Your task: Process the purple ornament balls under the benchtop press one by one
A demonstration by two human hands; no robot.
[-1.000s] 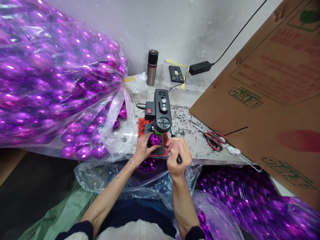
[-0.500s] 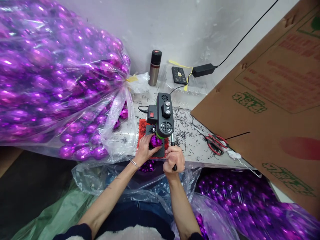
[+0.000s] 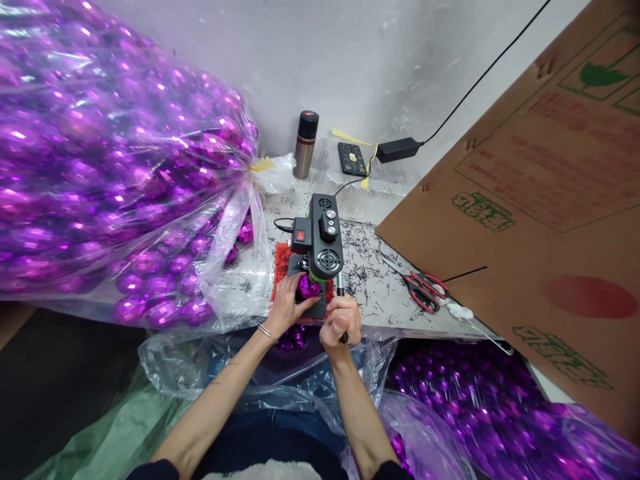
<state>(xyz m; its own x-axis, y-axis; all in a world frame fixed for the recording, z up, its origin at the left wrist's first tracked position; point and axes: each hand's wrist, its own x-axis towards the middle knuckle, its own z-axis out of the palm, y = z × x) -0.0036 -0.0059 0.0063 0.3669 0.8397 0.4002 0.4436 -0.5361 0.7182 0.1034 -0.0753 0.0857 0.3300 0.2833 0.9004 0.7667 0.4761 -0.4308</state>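
My left hand is closed round a shiny purple ball, holding it under the head of a small black bench press machine. The machine has a red switch and round vents, and its base stands on a red mat. My right hand is wrapped round the black grip of the machine's lever. Below the table edge, between my forearms, more purple balls show in a clear plastic bag. The ball's upper side is hidden by the machine head.
At left bulges a large clear bag of purple balls. Red-handled scissors lie at right beside a leaning cardboard box. Behind stand a flask, a phone and a power adapter. Black scraps litter the table.
The whole view has shifted slightly, so things appear a little further left and lower. Both hands keep their hold on the ball and the lever.
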